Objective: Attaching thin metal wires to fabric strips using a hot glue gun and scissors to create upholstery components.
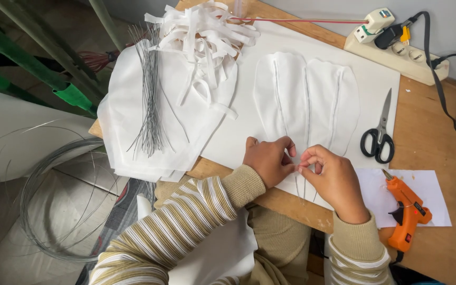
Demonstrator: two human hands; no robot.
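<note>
Left hand [267,161], right hand [331,182]: fingers pinching petal wires [303,184] | scissors [378,138] near

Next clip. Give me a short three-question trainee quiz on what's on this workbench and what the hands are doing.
1. True or false: the scissors lie shut beside the glue gun.
2. Which thing lies on the stacked white fabric? A) wire bundle B) power strip C) a hammer
3. What do the left hand and right hand pinch between them?

Key:
1. True: blades together, just above the gun.
2. A.
3. The lower end of the white petals, where their thin wires meet.
</note>
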